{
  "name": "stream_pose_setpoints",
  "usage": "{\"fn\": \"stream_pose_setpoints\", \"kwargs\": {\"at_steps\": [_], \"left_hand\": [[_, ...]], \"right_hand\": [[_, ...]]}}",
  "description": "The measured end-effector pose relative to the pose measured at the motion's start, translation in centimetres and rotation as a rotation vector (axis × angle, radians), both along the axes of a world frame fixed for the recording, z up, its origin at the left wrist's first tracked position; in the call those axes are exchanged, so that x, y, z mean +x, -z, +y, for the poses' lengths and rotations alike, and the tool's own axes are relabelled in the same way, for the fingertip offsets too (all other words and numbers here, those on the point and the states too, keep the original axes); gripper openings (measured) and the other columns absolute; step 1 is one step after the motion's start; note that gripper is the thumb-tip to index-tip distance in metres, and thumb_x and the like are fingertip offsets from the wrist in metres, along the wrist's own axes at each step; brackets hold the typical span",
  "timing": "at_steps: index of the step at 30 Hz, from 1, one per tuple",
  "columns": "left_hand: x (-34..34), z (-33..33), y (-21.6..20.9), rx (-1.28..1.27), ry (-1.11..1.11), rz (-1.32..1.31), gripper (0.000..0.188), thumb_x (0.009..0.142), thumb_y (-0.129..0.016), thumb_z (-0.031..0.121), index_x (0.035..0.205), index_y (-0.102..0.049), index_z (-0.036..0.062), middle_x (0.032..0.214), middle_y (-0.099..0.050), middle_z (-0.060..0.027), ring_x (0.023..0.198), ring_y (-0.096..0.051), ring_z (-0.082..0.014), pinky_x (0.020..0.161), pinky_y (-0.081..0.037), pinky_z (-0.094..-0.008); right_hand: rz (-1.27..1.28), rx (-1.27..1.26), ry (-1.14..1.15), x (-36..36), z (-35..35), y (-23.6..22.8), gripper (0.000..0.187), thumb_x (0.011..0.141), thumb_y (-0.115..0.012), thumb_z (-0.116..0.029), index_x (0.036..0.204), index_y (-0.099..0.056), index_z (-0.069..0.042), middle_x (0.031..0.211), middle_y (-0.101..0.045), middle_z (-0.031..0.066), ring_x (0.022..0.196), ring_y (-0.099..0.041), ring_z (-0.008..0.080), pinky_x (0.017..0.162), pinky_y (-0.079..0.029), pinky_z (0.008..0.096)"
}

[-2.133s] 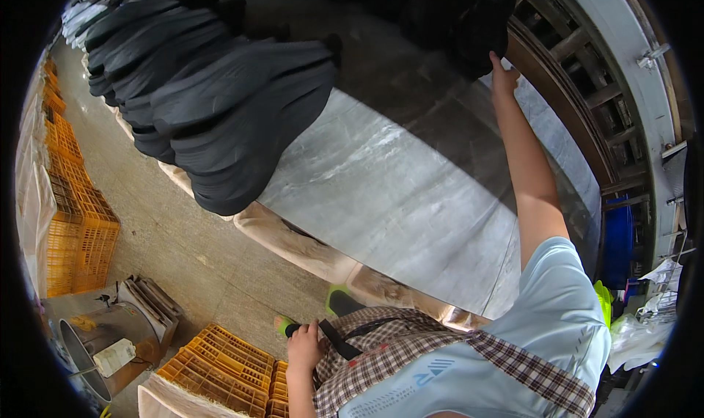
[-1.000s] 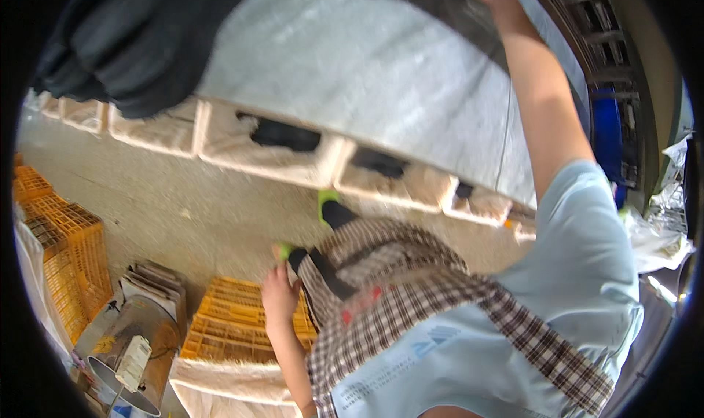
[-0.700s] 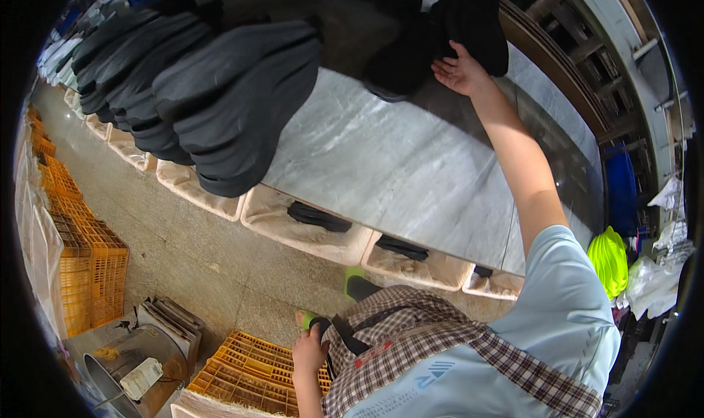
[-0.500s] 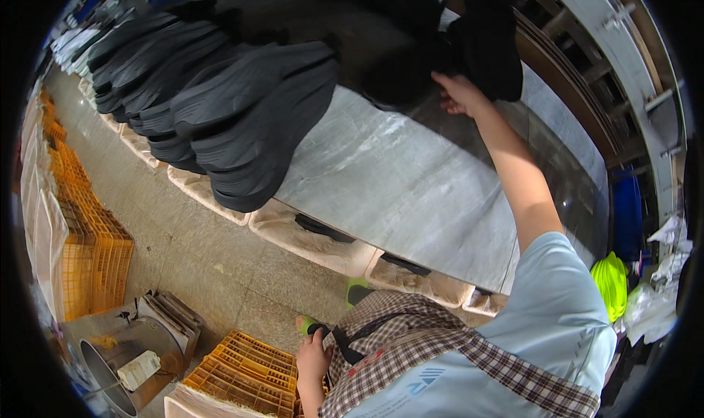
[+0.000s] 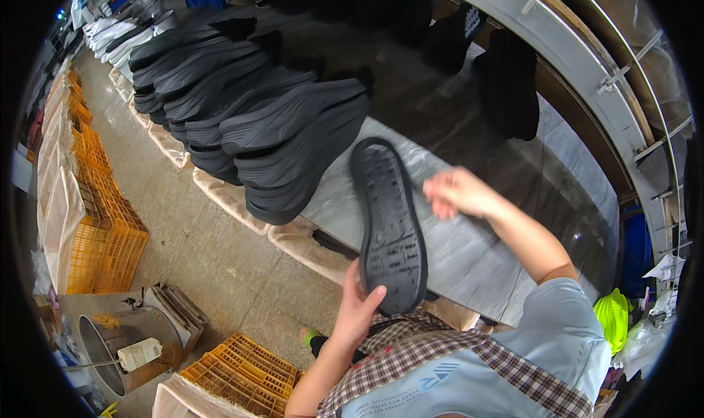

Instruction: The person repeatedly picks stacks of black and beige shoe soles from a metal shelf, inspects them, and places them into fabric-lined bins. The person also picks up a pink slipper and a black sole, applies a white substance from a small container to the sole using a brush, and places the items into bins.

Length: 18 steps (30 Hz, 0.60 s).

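Shoe sole [image 5: 392, 235], black, one, mid-view, raised over the near edge of the counter [image 5: 477, 264], upper end toward 11 o'clock; left hand [image 5: 357, 309] clamped on it at its 7 o'clock, thumb on the studded face; right hand [image 5: 458, 193] at its 2 o'clock, near but apart, fingers curled, too blurred to tell whether they grip anything; black soles [image 5: 286, 139], stacked on the counter, 10 o'clock of view; yellow plastic crates [image 5: 242, 374], 7 o'clock; metal drum [image 5: 165, 330], 8 o'clock.
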State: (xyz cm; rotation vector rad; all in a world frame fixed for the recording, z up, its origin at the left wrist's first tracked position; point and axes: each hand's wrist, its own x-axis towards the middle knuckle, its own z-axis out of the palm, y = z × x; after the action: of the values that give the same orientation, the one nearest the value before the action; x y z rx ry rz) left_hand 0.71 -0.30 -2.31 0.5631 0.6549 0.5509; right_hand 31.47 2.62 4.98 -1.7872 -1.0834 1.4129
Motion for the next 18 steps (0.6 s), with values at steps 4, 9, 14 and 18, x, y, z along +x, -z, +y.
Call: {"fn": "stream_pose_setpoints", "kwargs": {"at_steps": [4, 9, 14, 18], "left_hand": [[-1.0, -0.5, 0.2, 0.117, -0.009, 0.132, 0.059, 0.086, -0.052, -0.004, 0.138, -0.025, -0.0031, 0.132, -0.043, -0.0157, 0.121, -0.043, -0.0234, 0.103, -0.031, -0.0324], [-5.2, -3.1, 0.5, 0.200, -0.048, 0.265, 0.055, 0.085, -0.052, -0.006, 0.135, -0.028, -0.0033, 0.130, -0.045, -0.0148, 0.123, -0.042, -0.0210, 0.103, -0.032, -0.0315], [-6.5, -5.2, -0.5, 0.306, -0.128, 0.466, 0.046, 0.087, -0.056, -0.002, 0.129, -0.039, -0.0033, 0.116, -0.054, -0.0118, 0.109, -0.051, -0.0178, 0.094, -0.038, -0.0282], [-6.8, -4.7, -1.5, 0.487, -0.170, 0.551, 0.034, 0.085, -0.061, 0.004, 0.117, -0.050, -0.0015, 0.100, -0.060, -0.0093, 0.092, -0.056, -0.0159, 0.082, -0.043, -0.0263]], "right_hand": [[0.135, 0.331, 0.690, 10.2, 10.1, 3.3, 0.036, 0.087, -0.059, -0.035, 0.112, -0.051, -0.010, 0.102, -0.056, 0.0087, 0.083, -0.061, 0.0196, 0.068, -0.052, 0.0316], [0.587, 0.460, 1.125, 22.7, 20.1, 6.3, 0.073, 0.079, -0.065, -0.051, 0.137, -0.036, -0.017, 0.130, -0.038, 0.0144, 0.109, -0.043, 0.0316, 0.088, -0.045, 0.0425], [0.516, 0.476, 1.314, 25.9, 24.1, 7.9, 0.053, 0.081, -0.067, -0.031, 0.126, -0.045, -0.014, 0.130, -0.039, 0.0110, 0.112, -0.042, 0.0307, 0.082, -0.047, 0.0403], [0.643, 0.474, 1.283, 23.5, 20.6, 7.5, 0.042, 0.078, -0.068, -0.023, 0.116, -0.051, -0.012, 0.117, -0.047, 0.0107, 0.104, -0.048, 0.0288, 0.072, -0.050, 0.0387]]}}
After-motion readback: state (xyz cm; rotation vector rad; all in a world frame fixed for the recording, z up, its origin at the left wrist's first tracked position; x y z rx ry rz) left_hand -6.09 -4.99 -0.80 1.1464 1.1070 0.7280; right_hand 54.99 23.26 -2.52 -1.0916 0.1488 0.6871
